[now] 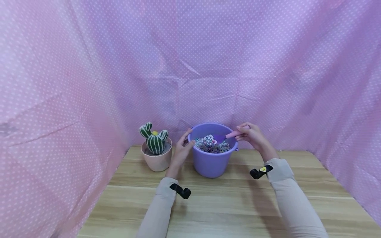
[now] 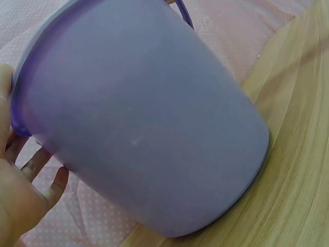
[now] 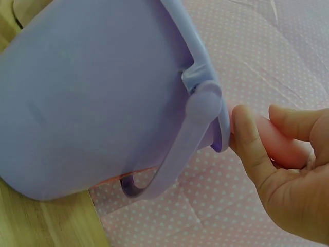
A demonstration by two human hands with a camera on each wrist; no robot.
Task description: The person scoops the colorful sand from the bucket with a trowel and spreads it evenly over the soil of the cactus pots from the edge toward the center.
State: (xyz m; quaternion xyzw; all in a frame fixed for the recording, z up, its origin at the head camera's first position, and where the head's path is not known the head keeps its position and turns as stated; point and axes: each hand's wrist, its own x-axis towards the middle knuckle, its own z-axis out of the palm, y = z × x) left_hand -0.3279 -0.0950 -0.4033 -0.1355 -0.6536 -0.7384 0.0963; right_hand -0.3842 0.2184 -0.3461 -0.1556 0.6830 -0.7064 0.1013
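Head view, shovel (image 1: pixel 231 135), long axis slanted, blade (image 1: pixel 220 138) down-left in bucket (image 1: pixel 211 163)

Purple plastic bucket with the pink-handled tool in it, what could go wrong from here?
The loose multicoloured pieces could spill if the right hand lifts the pink-handled purple tool quickly. The bucket might tip if pushed hard, since the left hand holds only one side.

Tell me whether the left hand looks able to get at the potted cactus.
Probably yes: the potted cactus stands close beside the left hand, nothing visible between them, though that hand must first leave the purple bucket.
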